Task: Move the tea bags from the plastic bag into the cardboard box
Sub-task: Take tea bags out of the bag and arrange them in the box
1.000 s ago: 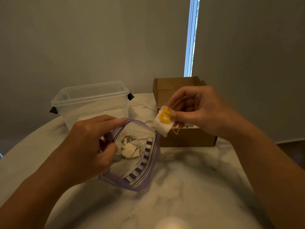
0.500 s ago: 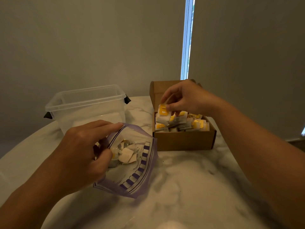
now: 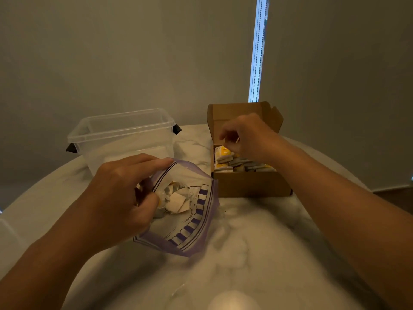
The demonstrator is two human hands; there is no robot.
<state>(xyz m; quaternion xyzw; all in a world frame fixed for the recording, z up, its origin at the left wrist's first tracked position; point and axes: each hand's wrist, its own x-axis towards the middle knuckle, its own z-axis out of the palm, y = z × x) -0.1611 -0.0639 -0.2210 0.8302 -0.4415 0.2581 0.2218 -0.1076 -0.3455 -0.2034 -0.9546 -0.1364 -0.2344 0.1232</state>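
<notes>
At bench (image 3: pixel 257 242) left, left hand (image 3: pixel 120 193) pinches plastic bag (image 3: pixel 192 233) at its rim, mouth held wide; tea bags (image 3: pixel 176 201) inside. Right hand (image 3: pixel 248 135) hovers over cardboard box (image 3: pixel 250 184), fingers loosely curled, empty. Tea bag (image 3: pixel 221 151) pinched half a second ago now lies in the box.

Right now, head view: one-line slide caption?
Left hand holds the bag open while the right hand is over the tea bags in the box.
</notes>
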